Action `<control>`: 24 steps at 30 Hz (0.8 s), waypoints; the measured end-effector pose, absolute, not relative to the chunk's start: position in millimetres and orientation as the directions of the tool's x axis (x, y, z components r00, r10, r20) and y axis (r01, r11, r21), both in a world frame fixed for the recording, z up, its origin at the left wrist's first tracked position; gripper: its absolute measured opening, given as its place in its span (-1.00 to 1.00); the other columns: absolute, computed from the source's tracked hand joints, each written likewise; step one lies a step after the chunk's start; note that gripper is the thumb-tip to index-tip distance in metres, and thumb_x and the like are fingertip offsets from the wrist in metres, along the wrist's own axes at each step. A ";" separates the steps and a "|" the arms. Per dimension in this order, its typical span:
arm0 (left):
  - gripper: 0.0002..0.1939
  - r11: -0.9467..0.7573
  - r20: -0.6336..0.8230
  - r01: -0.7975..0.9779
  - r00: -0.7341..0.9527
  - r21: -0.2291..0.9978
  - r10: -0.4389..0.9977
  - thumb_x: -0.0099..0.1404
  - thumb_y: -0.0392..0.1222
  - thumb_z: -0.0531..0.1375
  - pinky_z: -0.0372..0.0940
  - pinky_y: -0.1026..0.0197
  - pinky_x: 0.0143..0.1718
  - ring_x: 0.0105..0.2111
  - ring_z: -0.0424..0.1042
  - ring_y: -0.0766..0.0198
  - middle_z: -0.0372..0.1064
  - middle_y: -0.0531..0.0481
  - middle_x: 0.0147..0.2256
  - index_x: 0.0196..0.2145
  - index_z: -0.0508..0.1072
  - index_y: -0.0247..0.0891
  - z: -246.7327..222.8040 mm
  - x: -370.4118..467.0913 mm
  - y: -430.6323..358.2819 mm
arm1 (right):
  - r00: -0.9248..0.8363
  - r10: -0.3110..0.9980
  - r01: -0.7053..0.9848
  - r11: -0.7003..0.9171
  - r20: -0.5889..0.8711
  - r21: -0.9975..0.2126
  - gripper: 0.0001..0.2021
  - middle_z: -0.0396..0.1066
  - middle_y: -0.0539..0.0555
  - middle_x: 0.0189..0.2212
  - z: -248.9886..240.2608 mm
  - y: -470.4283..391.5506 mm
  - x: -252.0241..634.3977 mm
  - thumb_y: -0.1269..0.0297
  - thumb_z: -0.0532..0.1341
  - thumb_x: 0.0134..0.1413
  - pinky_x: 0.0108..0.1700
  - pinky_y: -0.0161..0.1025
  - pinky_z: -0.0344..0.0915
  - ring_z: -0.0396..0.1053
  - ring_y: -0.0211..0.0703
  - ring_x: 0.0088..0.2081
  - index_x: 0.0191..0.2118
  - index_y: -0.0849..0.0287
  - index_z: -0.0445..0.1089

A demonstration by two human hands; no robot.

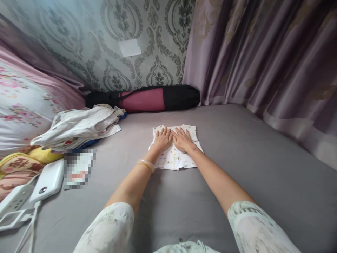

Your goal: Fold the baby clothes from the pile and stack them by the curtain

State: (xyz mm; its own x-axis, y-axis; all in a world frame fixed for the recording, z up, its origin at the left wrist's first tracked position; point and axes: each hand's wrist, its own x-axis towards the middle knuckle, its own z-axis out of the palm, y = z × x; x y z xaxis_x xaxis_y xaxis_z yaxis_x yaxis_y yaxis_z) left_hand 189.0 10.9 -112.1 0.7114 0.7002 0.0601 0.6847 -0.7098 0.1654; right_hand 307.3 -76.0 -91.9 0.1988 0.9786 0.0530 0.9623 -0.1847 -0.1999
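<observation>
A small white printed garment (173, 160) lies spread out on the grey bed sheet (250, 158). My left hand (163, 138) rests flat on its upper left part, fingers stretched away from me, with a pale bangle on that wrist. On the upper right part lies my right hand (182, 139), palm down with its fingers apart. The two hands are side by side, index fingers nearly touching. The cloth under both palms is hidden.
A heap of white clothes (79, 126) lies to the left, near a floral pillow (23, 102). A white power bank (48, 181) and a power strip (15, 198) with cables are at the lower left. A black and maroon bag (143, 99) lies along the wall, beside purple curtains (263, 59).
</observation>
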 end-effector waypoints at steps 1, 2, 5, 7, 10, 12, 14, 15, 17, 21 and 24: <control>-0.37 -0.708 0.058 0.685 0.710 0.173 0.701 0.46 0.01 -0.28 -0.22 -0.19 0.31 0.36 -0.16 0.01 -0.16 -0.21 0.37 0.36 -0.02 -0.34 -111.8 189.1 11.5 | 0.201 0.978 0.962 -0.187 0.054 -0.199 -0.47 -0.07 0.09 0.38 -91.7 -75.9 307.4 0.19 -0.15 0.32 0.31 0.19 -0.26 -0.18 0.09 0.37 0.36 0.04 0.03; -0.37 -0.707 0.049 0.685 0.711 0.179 0.701 0.46 0.02 -0.28 -0.21 -0.19 0.31 0.36 -0.17 0.01 -0.17 -0.21 0.37 0.36 -0.02 -0.33 -111.1 189.1 12.0 | 0.204 0.978 0.962 -0.189 0.054 -0.198 -0.47 -0.07 0.09 0.38 -91.1 -75.8 307.6 0.19 -0.15 0.32 0.32 0.19 -0.27 -0.18 0.08 0.37 0.36 0.04 0.03; -0.37 -0.706 0.036 0.685 0.713 0.177 0.701 0.45 0.03 -0.28 -0.20 -0.20 0.30 0.36 -0.17 0.00 -0.16 -0.20 0.37 0.35 0.00 -0.29 -106.8 188.4 12.1 | 0.201 0.979 0.958 -0.191 0.024 -0.215 -0.47 -0.08 0.09 0.38 -87.7 -75.6 309.8 0.17 -0.16 0.33 0.32 0.18 -0.28 -0.19 0.08 0.37 0.37 0.01 0.02; -0.36 -0.678 0.085 0.718 0.674 0.154 0.734 0.45 0.07 -0.27 -0.24 -0.19 0.31 0.36 -0.17 -0.02 -0.14 -0.22 0.37 0.34 0.04 -0.30 -103.9 186.5 11.7 | 0.243 0.970 0.947 -0.230 0.029 -0.223 -0.47 -0.10 0.10 0.39 -85.6 -75.8 313.2 0.14 -0.18 0.34 0.31 0.21 -0.30 -0.23 0.09 0.38 0.37 0.00 0.00; -0.29 -0.595 0.149 0.791 0.577 0.140 0.803 0.42 0.17 -0.25 -0.26 -0.18 0.32 0.36 -0.19 -0.08 -0.11 -0.27 0.35 0.33 0.06 -0.33 -102.5 181.9 11.7 | 0.364 0.929 0.916 -0.344 0.066 -0.206 -0.45 -0.18 0.13 0.40 -85.6 -76.5 320.6 0.06 -0.18 0.35 0.29 0.29 -0.35 -0.31 0.19 0.38 0.38 0.02 -0.02; -0.25 -0.562 0.117 0.813 0.549 0.152 0.827 0.40 0.22 -0.25 -0.21 -0.20 0.30 0.36 -0.19 -0.13 -0.09 -0.31 0.34 0.33 0.06 -0.34 -103.7 179.1 12.5 | 0.415 0.909 0.896 -0.399 0.048 -0.196 -0.44 -0.18 0.16 0.40 -87.8 -76.9 325.0 0.01 -0.18 0.34 0.28 0.31 -0.34 -0.31 0.24 0.38 0.37 0.03 -0.01; -0.24 -0.546 0.078 0.821 0.541 0.165 0.837 0.39 0.23 -0.26 -0.17 -0.22 0.29 0.35 -0.19 -0.16 -0.09 -0.34 0.34 0.32 0.06 -0.35 -105.6 177.7 13.4 | 0.433 0.901 0.887 -0.421 0.023 -0.190 -0.43 -0.15 0.18 0.39 -90.8 -77.2 327.4 -0.01 -0.18 0.33 0.27 0.31 -0.33 -0.28 0.26 0.37 0.37 0.03 0.01; -0.23 -0.543 0.068 0.822 0.540 0.172 0.839 0.39 0.23 -0.26 -0.16 -0.22 0.28 0.35 -0.19 -0.16 -0.10 -0.35 0.34 0.33 0.05 -0.36 -106.5 177.6 13.6 | 0.435 0.900 0.886 -0.424 0.022 -0.188 -0.43 -0.13 0.18 0.38 -92.2 -77.2 327.7 -0.01 -0.19 0.33 0.27 0.31 -0.32 -0.27 0.26 0.37 0.36 0.03 0.02; -0.22 -0.540 0.064 0.821 0.539 0.187 0.840 0.39 0.24 -0.26 -0.16 -0.23 0.28 0.36 -0.20 -0.16 -0.12 -0.37 0.34 0.33 0.04 -0.37 -107.4 178.4 13.5 | 0.437 0.899 0.887 -0.424 0.036 -0.185 -0.43 -0.10 0.18 0.38 -94.6 -77.3 327.1 -0.01 -0.19 0.33 0.26 0.31 -0.31 -0.26 0.25 0.36 0.36 0.03 0.03; -0.24 -0.541 0.059 0.813 0.543 0.215 0.838 0.39 0.23 -0.26 -0.18 -0.21 0.29 0.36 -0.22 -0.13 -0.12 -0.34 0.35 0.33 0.04 -0.36 -104.3 180.4 13.9 | 0.439 0.897 0.882 -0.420 0.050 -0.213 -0.44 -0.11 0.18 0.38 -94.4 -77.0 325.8 -0.01 -0.17 0.33 0.27 0.32 -0.32 -0.25 0.25 0.36 0.35 0.03 0.05; -0.27 -0.507 0.041 0.813 0.519 0.287 0.854 0.40 0.19 -0.23 -0.08 -0.11 0.28 0.35 -0.13 -0.07 -0.10 -0.31 0.35 0.33 0.02 -0.35 -97.7 173.0 18.2 | 0.407 0.913 0.865 -0.372 0.037 -0.337 -0.44 -0.10 0.16 0.38 -87.7 -78.9 333.5 0.01 -0.17 0.34 0.30 0.25 -0.28 -0.22 0.14 0.37 0.36 0.06 0.03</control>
State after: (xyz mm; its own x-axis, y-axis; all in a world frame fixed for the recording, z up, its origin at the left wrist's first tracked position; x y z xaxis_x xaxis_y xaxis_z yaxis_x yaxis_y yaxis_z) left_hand 173.0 18.2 -97.7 0.5189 0.8539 0.0408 0.8126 -0.5075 0.2866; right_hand 333.5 -78.9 -87.7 0.4071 0.9127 0.0365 0.8647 -0.3722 -0.3374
